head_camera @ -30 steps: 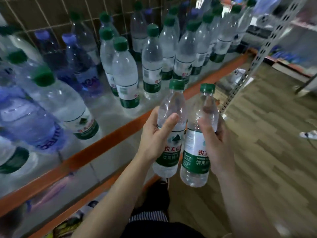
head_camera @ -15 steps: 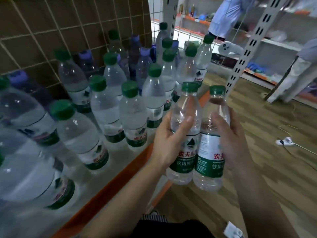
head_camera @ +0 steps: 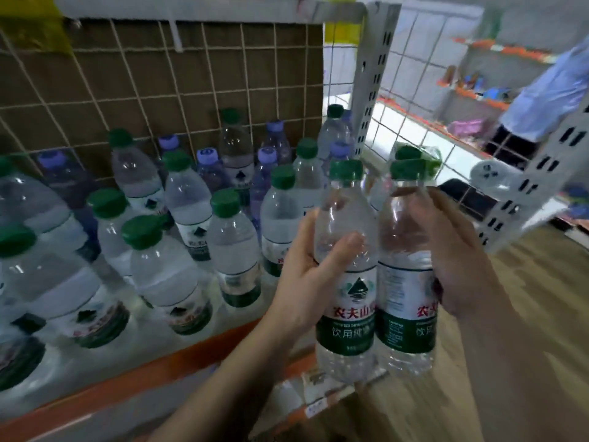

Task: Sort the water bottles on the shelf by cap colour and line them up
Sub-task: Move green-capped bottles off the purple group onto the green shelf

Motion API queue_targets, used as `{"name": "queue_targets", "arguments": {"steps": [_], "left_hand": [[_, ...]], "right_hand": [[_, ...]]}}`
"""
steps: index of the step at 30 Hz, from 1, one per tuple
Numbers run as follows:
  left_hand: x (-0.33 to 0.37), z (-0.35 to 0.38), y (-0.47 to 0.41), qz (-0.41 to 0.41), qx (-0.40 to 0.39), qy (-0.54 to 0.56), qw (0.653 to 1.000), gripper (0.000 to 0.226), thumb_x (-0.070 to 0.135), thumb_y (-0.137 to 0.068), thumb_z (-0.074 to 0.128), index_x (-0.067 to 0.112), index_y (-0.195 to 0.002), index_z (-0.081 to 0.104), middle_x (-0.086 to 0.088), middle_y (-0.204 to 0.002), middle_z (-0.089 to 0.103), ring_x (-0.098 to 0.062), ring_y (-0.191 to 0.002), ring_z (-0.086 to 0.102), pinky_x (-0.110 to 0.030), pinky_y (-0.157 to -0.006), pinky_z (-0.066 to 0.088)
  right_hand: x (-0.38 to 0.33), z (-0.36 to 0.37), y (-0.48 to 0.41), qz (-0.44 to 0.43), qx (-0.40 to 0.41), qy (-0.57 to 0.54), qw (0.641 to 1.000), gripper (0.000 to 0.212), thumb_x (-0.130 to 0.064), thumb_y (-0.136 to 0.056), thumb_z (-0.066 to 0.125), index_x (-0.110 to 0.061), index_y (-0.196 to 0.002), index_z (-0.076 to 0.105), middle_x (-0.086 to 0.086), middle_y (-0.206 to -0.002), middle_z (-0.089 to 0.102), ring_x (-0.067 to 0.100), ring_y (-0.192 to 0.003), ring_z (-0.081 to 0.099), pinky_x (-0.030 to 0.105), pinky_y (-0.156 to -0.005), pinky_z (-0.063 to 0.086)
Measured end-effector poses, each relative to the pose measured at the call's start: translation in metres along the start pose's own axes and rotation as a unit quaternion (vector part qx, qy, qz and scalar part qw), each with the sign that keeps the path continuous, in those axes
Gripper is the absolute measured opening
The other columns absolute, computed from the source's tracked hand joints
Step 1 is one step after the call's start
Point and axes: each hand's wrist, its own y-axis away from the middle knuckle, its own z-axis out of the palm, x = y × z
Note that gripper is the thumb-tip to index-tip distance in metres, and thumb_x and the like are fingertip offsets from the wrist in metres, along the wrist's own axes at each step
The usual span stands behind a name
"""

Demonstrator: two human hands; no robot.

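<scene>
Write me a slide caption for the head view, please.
Left hand and right hand each grip a green-capped bottle by the shelf.

Place: a shop, with goods set out on open racks.
Stock: many water bottles [head_camera: 234,250] of the same kind, with green and purple caps, standing in rows on a shelf [head_camera: 143,374] with an orange front edge.
Fittings: slotted white uprights [head_camera: 371,90] and a wire grid back [head_camera: 223,74].
Beyond: more orange-edged racks [head_camera: 478,94] with goods, and another person [head_camera: 541,100] beside them.
</scene>
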Motion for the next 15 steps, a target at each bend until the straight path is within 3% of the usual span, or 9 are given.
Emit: {"name": "queue_targets", "arguments": {"steps": [2, 6, 8, 10, 13, 15], "left_hand": [[0.008, 0.014, -0.008, 0.021, 0.036, -0.021, 0.999, 0.073, 0.050, -0.078, 0.070, 0.016, -0.137, 0.044, -0.009, -0.121, 0.066, -0.030, -0.111, 0.064, -0.054, -0.096, 0.050], [0.031, 0.033, -0.021, 0.090, 0.086, -0.053, 0.991, 0.053, 0.035, -0.084, 0.063, 0.014, -0.130, 0.050, -0.002, -0.114, 0.070, -0.018, -0.103, 0.068, -0.027, -0.083, 0.055], [0.048, 0.037, -0.028, 0.114, 0.107, -0.089, 0.984, 0.045, 0.037, -0.086, 0.062, 0.018, -0.126, 0.054, -0.003, -0.112, 0.069, -0.019, -0.102, 0.068, -0.033, -0.085, 0.056], [0.066, 0.036, -0.037, 0.139, 0.122, -0.113, 0.976, 0.044, 0.041, -0.085, 0.061, 0.018, -0.122, 0.056, -0.004, -0.108, 0.069, -0.023, -0.100, 0.068, -0.040, -0.086, 0.056], [0.099, 0.030, -0.054, 0.153, 0.142, -0.128, 0.970, 0.037, 0.040, -0.085, 0.059, 0.019, -0.116, 0.057, 0.000, -0.095, 0.069, -0.019, -0.087, 0.069, -0.033, -0.075, 0.055], [0.123, 0.019, -0.067, 0.159, 0.155, -0.154, 0.963, 0.043, 0.043, -0.086, 0.058, 0.019, -0.121, 0.054, -0.002, -0.098, 0.069, -0.019, -0.088, 0.069, -0.035, -0.077, 0.055]], "right_hand": [[-0.015, -0.012, -0.019, -0.021, -0.037, -0.011, 0.999, 0.019, -0.030, -0.096, 0.052, -0.016, -0.098, 0.065, -0.003, -0.079, 0.071, 0.007, -0.070, 0.069, 0.016, -0.057, 0.051], [-0.046, -0.021, -0.054, -0.051, -0.101, -0.049, 0.992, 0.019, -0.028, -0.096, 0.052, -0.015, -0.101, 0.066, 0.005, -0.086, 0.073, 0.012, -0.073, 0.070, 0.018, -0.057, 0.053], [-0.060, -0.021, -0.071, -0.080, -0.113, -0.056, 0.989, 0.016, -0.029, -0.096, 0.053, -0.023, -0.099, 0.068, -0.003, -0.084, 0.073, 0.007, -0.074, 0.070, 0.018, -0.060, 0.054], [-0.076, -0.018, -0.088, -0.113, -0.123, -0.059, 0.984, 0.019, -0.027, -0.097, 0.052, -0.020, -0.104, 0.067, -0.004, -0.087, 0.071, 0.002, -0.072, 0.067, 0.014, -0.059, 0.052], [-0.097, -0.010, -0.115, -0.155, -0.121, -0.075, 0.978, 0.020, -0.031, -0.098, 0.050, -0.020, -0.107, 0.065, 0.002, -0.095, 0.069, 0.005, -0.076, 0.068, 0.016, -0.059, 0.051], [-0.110, -0.001, -0.135, -0.190, -0.106, -0.078, 0.973, 0.020, -0.037, -0.098, 0.050, -0.022, -0.106, 0.061, 0.006, -0.099, 0.070, 0.006, -0.079, 0.068, 0.019, -0.061, 0.051]]}}
